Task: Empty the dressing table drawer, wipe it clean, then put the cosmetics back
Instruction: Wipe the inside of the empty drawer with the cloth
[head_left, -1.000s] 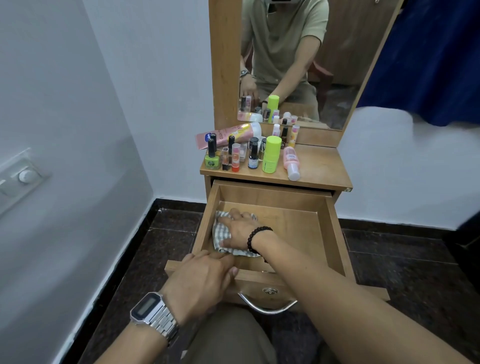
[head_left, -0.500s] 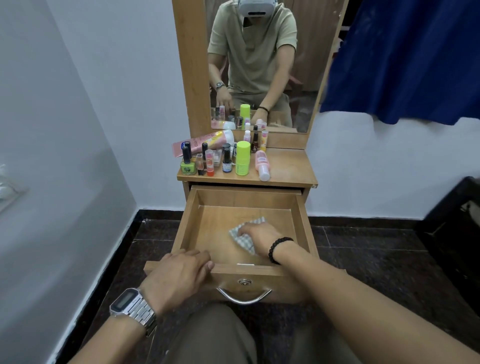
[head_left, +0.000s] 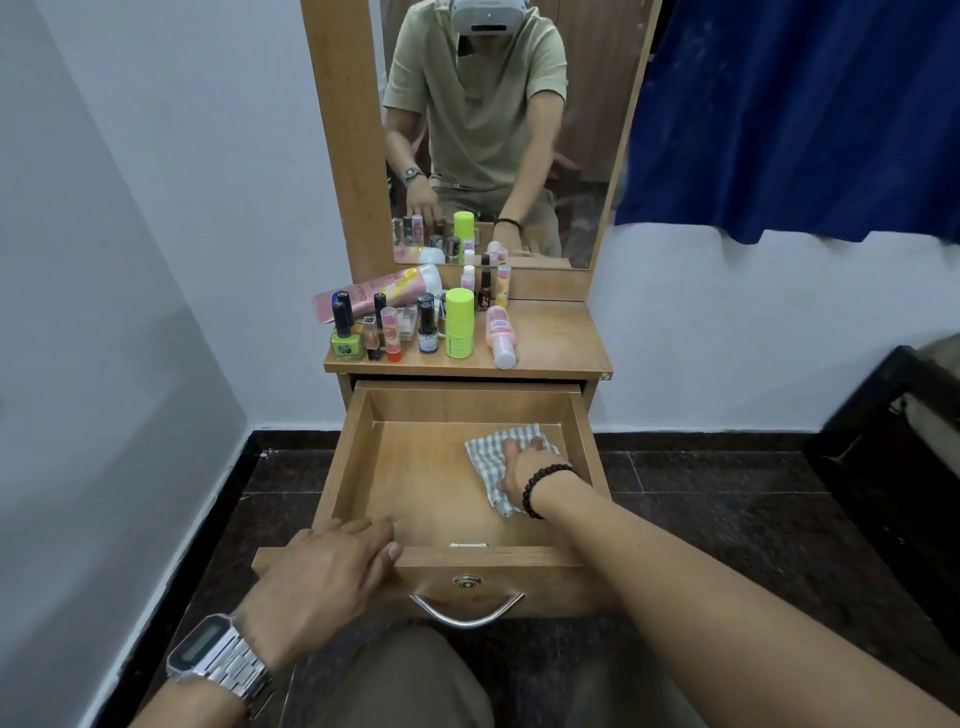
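The wooden drawer (head_left: 353, 457) stands pulled out, and nothing lies in it but a checked cloth (head_left: 488, 452) at its right side. My right hand (head_left: 524, 462) presses flat on that cloth against the drawer floor, near the right wall. My left hand (head_left: 332, 571) rests on the drawer's front edge at the left, fingers over the rim. Several cosmetics stand on the dressing table top (head_left: 561, 338): a green bottle (head_left: 460, 323), a pink tube (head_left: 379, 291) lying down, a pink bottle (head_left: 500, 332) on its side, a green nail polish (head_left: 345, 332).
A mirror (head_left: 498, 130) rises behind the table top. White walls close in on the left and behind. A blue curtain (head_left: 789, 114) hangs at the upper right, and dark furniture (head_left: 904, 447) stands at the right. The drawer's metal handle (head_left: 466, 613) faces my knees.
My right hand has slid the cloth from the drawer's left side across to its right side. The left hand has stayed on the front edge. The camera has tilted up.
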